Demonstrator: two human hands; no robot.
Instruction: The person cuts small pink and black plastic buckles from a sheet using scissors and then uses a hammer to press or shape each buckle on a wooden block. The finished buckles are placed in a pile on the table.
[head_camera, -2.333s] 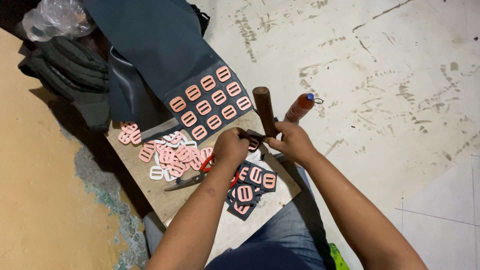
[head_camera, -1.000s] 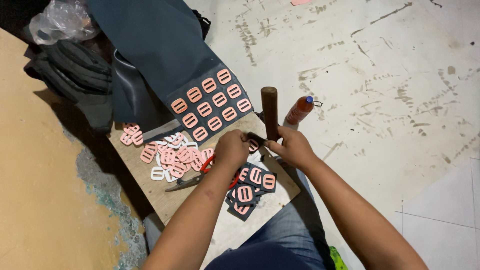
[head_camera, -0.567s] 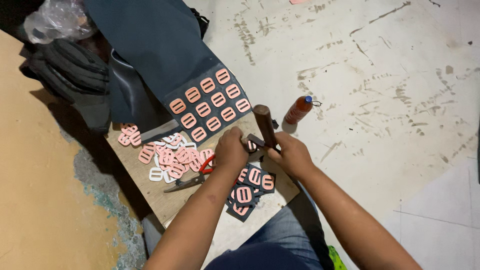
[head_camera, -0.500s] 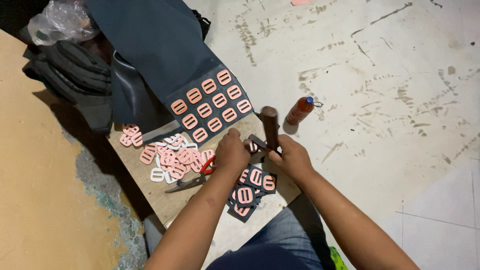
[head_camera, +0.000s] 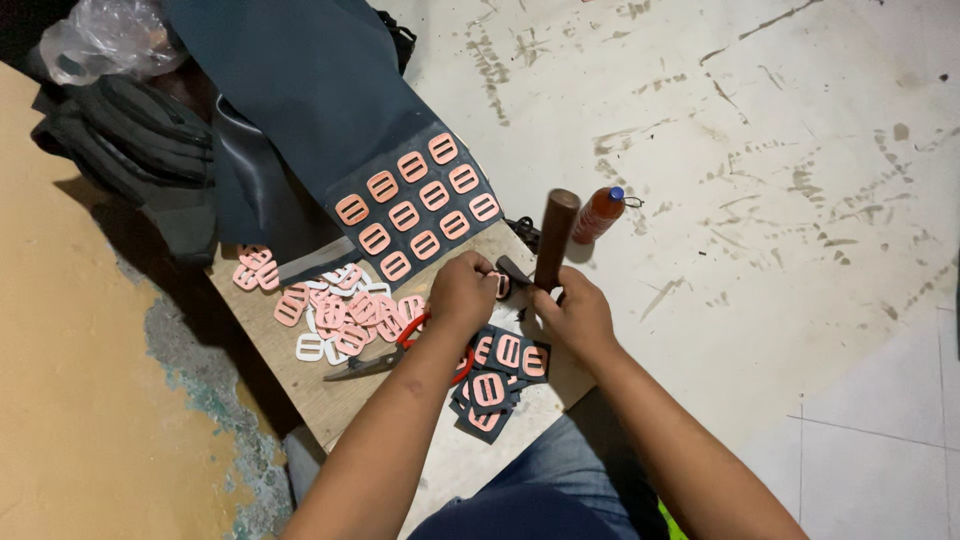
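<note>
1. Right hand (head_camera: 575, 315) is closed around the lower part of a hammer (head_camera: 553, 238) with a brown wooden handle; the handle stands nearly upright, and a dark metal head juts left at the base, next to the left hand.
2. Left hand (head_camera: 462, 293) is curled, fingertips pinching a small pink buckle piece (head_camera: 500, 285) against the board just beside the hammer head. Most of the piece is hidden by the fingers.
3. Work surface: a plain wooden board (head_camera: 300, 375) laid on the floor, set at an angle, with the person's denim-clad knee near its front edge.
4. On the board, left of the hands: a loose heap of pink and white buckles (head_camera: 335, 310). Red-handled scissors (head_camera: 395, 355) lie partly under the left forearm.
5. Near the hands, toward the person: a small stack of dark cut patches (head_camera: 495, 385), each bearing a pink buckle.
6. Far side of the board: a dark sheet of material (head_camera: 300, 100) with rows of pink buckles (head_camera: 420, 205) fixed on its near corner.
7. Just right of the hammer handle, on the floor: a small orange bottle (head_camera: 598, 215) with a blue cap, lying tilted.
8. Floor: pale concrete (head_camera: 780, 180), scuffed with dark streaks; lighter tiles at near right.
9. Left: ochre painted surface (head_camera: 70, 400), chipped to grey along its edge.
10. Far left: dark bags (head_camera: 130, 150) and a crumpled clear plastic bag (head_camera: 105, 40).
</note>
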